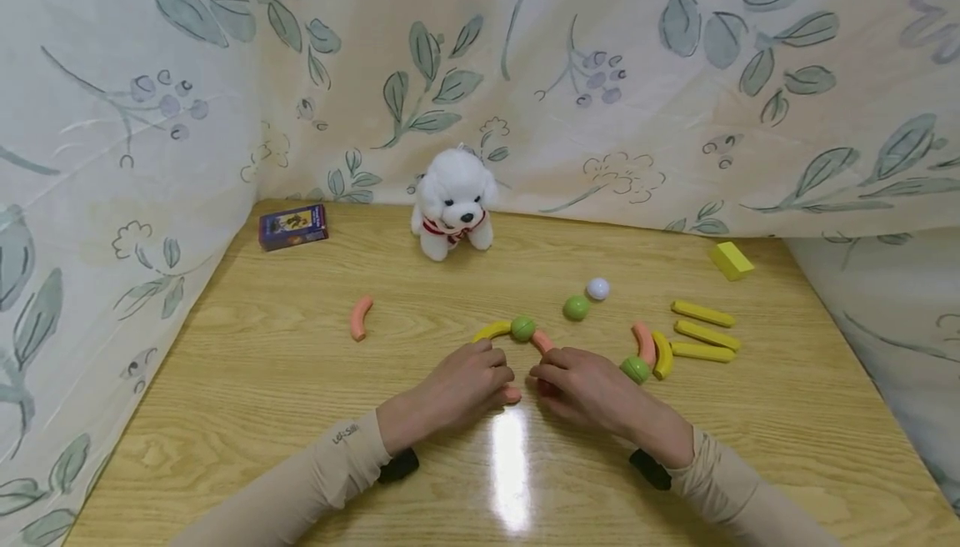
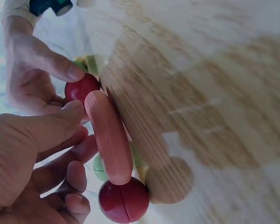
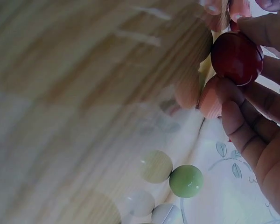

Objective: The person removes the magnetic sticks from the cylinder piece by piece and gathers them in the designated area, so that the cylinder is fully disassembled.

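My right hand pinches a red ball between thumb and fingers, low over the wooden table. My left hand has its thumb and curled fingers at a pink curved piece, whose near end touches a second red ball with a seam. That piece's other end lies close to the pinched ball. Beyond the hands, a yellow curved piece, a seamed green ball and another pink curved piece form an arc. In the head view the hands hide both red balls almost wholly.
On the right lie a pink curve, a yellow curve, a green ball and yellow sticks. A lone pink curve is left. Behind stand a plush dog, a small box and a yellow block.
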Available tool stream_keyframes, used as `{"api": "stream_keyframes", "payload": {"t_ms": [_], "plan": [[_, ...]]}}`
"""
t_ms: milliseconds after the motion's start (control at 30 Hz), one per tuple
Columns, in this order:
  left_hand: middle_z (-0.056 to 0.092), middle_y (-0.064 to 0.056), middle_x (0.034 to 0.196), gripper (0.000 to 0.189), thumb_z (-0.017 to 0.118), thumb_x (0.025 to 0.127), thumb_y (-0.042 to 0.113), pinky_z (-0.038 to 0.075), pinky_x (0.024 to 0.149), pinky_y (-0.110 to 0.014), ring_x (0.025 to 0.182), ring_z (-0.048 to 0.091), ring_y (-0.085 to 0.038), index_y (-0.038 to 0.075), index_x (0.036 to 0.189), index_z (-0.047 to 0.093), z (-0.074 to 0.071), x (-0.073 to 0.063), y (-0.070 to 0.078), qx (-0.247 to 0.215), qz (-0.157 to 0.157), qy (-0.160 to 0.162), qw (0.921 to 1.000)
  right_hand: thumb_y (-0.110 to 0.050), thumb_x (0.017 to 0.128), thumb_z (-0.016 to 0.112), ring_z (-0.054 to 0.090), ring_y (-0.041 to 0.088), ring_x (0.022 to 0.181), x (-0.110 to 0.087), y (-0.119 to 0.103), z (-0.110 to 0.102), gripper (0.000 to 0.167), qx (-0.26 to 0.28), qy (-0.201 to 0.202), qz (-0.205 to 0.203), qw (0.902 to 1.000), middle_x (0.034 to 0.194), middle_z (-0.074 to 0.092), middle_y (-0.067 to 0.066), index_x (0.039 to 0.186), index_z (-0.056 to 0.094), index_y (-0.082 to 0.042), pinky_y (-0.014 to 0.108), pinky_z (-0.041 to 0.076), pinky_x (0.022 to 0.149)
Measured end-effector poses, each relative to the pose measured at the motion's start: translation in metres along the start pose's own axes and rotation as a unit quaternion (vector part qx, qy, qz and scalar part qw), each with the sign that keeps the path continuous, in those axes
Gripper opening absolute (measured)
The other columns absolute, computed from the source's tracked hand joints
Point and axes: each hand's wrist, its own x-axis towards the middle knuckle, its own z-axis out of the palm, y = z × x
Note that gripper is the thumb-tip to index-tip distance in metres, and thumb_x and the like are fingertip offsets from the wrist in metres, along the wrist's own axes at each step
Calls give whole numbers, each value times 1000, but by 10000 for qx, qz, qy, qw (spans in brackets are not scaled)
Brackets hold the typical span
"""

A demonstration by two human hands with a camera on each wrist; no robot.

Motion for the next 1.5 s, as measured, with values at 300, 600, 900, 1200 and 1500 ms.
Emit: {"api": "stream_keyframes", "payload": {"t_ms": [300,600,900,1200,1500], "plan": [[66,-1,96,16,69,90,30,48,75,-27,86,57,-17,14,93,72,-3,-2,-7,-45,-463,-83,9989,-16,76,81,58,5,77,1,1,0,16,-237,-2,32,9997,88,64,-6,89,70,-17,24,51,66],[62,-4,97,9,70,90,24,47,73,-30,84,53,-20,15,91,71,-9,-7,-15,136,-927,-180,9954,-16,77,82,55,9,67,-3,6,-5,20,-508,194,289,9981,101,62,5,89,67,-15,23,48,57],[60,-2,92,11,70,90,25,46,72,-24,81,52,-15,14,92,72,-10,-8,-7,-305,-601,-576,9961,-13,76,83,55,7,62,-4,6,-10,29,-704,106,912,9933,91,59,1,102,70,-13,18,42,52],[60,-2,91,12,71,89,26,46,72,-23,81,53,-15,14,91,73,-10,-7,-5,-419,-619,-468,9961,-10,76,82,48,5,60,-2,8,-5,50,-928,181,1072,9897,79,54,-3,123,65,-12,15,34,51],[61,-1,89,11,71,89,25,45,69,-23,78,52,-14,14,88,73,-9,-7,-6,-429,-611,-385,9965,-9,75,81,59,13,74,-2,10,-2,15,-672,78,1005,9926,85,64,0,85,70,-10,26,50,64]]}}
